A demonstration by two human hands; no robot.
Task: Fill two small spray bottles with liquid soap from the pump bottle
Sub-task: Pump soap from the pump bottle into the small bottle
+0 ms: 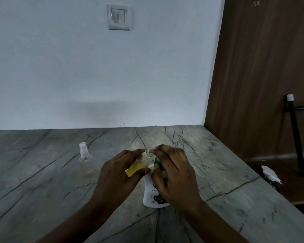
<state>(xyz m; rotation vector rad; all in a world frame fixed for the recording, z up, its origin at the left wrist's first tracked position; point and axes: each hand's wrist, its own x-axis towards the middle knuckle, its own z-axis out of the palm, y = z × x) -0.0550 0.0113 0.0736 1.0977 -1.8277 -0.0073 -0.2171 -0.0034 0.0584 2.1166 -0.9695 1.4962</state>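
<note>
While the left hand (pixel 119 174) grips a tilted spray bottle (pixel 139 164) of yellow soap at centre frame, right hand (pixel 172 172) pinching its neck above the white pump bottle (pixel 152 195), second capped spray bottle (pixel 84 156) upright left on the marble surface (pixel 42 172)

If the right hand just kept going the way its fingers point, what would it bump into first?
Probably the neck of the small bottle held tilted in the left hand: the right hand points up-left, fingertips already at its open mouth. Depth is hard to judge.

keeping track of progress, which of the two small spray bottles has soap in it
The spray bottle in the left hand, tilted and yellow with soap. The other spray bottle stands capped on the counter, clear and seemingly empty.
</note>
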